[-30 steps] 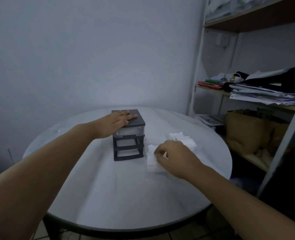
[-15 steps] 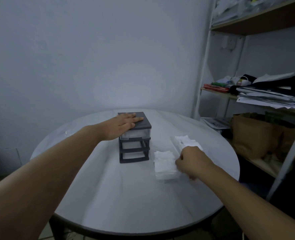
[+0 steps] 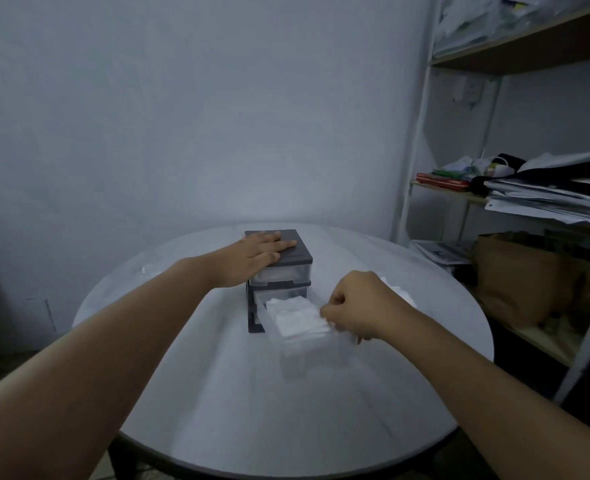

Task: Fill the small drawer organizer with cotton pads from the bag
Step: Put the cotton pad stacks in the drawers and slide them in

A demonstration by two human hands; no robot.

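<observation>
Drawer organizer (image 3: 288, 252) at the centre of the round table (image 3: 217, 393), toward its far edge. The left hand (image 3: 260, 252) lies flat on the lid with fingers straight and together, pressing down. The clear middle drawer (image 3: 307, 358) is pulled well out toward the near edge and holds a stack of cotton pads (image 3: 297, 317). The right hand (image 3: 359, 306) has its fingers curled and pinches the right side of that stack.

Risks: the drawer is so far out that a downward push on the pads could tip it or pull it from its slot. The stack may fan apart on release. If the left hand lifted, the light unit could slide.

Not resolved: the right fingertips are hidden by the knuckles, so contact with the drawer wall cannot be told. The drawer's clear walls are blurred. More loose pads (image 3: 402, 294) are mostly covered behind the right hand. No bag can be identified, and 1 glint (image 3: 146, 270) near the far-left edge is unclear.
</observation>
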